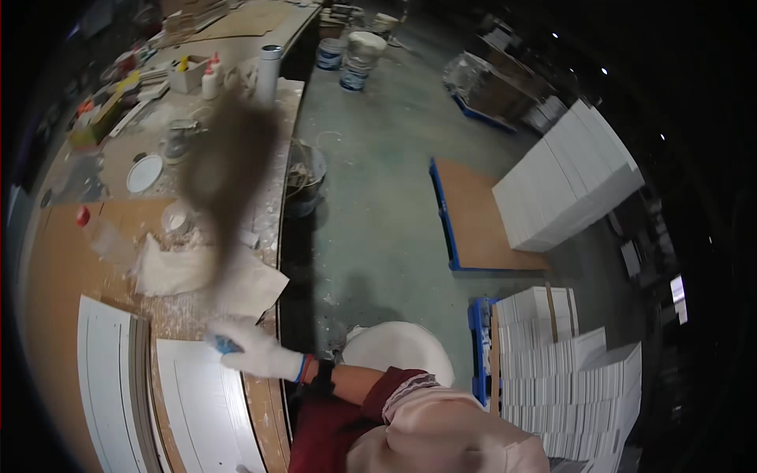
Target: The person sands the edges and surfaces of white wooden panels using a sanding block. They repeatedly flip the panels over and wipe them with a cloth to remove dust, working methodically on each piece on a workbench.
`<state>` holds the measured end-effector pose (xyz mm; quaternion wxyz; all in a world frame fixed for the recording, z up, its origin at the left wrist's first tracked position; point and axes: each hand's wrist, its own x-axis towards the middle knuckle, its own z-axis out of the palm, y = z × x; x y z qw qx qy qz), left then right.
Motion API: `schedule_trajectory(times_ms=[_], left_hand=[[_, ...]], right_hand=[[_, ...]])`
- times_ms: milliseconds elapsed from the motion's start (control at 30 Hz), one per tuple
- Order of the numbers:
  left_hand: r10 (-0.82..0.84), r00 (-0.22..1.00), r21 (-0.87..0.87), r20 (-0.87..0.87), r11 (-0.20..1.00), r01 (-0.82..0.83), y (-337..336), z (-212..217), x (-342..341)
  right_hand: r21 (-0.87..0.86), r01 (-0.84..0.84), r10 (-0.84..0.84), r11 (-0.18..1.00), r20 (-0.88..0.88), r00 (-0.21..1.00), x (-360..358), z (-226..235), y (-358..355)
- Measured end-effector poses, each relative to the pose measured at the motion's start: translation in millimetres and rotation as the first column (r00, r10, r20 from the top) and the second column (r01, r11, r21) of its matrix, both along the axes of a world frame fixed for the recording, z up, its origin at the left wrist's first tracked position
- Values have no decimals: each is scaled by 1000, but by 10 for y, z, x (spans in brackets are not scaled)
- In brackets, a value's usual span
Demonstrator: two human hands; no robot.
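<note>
My right hand (256, 351), in a white glove, is over the far end of a white panel (197, 394) on the workbench. Its fingers are closed around a small blue thing (227, 344) whose kind I cannot make out. A second white panel (106, 378) lies to the left, above a stack of board edges. At the lower edge a pale bit of what looks like my left hand (243, 469) shows; its fingers are hidden. A crumpled cream cloth (177, 268) lies just beyond the panels. A dark, blurred shape (229, 165) covers part of the bench.
The bench also holds a clear bottle with a red cap (106, 236), a round white lid (145, 173), glue bottles (210, 83) and a tall white cylinder (269, 75). On the floor stand buckets (363, 59), a white round tub (398, 355) and stacked white panels (568, 177) on a pallet.
</note>
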<state>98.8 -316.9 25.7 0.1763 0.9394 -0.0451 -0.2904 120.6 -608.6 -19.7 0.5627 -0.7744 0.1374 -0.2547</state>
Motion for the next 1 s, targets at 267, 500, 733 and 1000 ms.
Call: schedule_trajectory(times_ms=[267,500,733,1000], left_hand=[[80,986,-100,-145,990,-95,-67,-141,184],[490,800,-374,-347,709,-597,-26,-275,-56],[-41,948,-303,315,942,142,372,-331,-179],[-382,305,146,872,798,584,1532,-1209,-293]], right_hand=[[-230,-309,253,923,-242,937,299,-298,740],[-113,-46,40,993,-53,998,466,-500,555],[57,94,-87,994,-112,990,477,-437,541],[-105,183,-187,978,-26,982,250,-341,500]])
